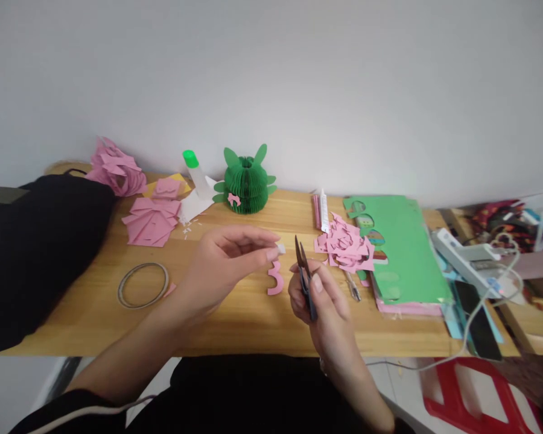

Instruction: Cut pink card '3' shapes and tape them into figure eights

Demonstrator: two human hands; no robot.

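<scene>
My left hand [226, 259] hovers over the wooden table [235, 313] and pinches a small white scrap [281, 248] between thumb and fingertips. Just below that scrap a curvy pink paper cut-out [276, 279] lies on the table. My right hand [319, 301] grips small black thread snips [304, 271], blades pointing up and slightly apart, close to the right of the pink cut-out.
A green honeycomb paper cactus [247, 181] and a green-capped glue bottle [195, 172] stand at the back. Pink paper pieces [152, 218], pink scraps [346, 244], green sheets [400, 253], a tape ring [143, 284], a black bag [31, 241] and a red stool [475, 392] surround the work area.
</scene>
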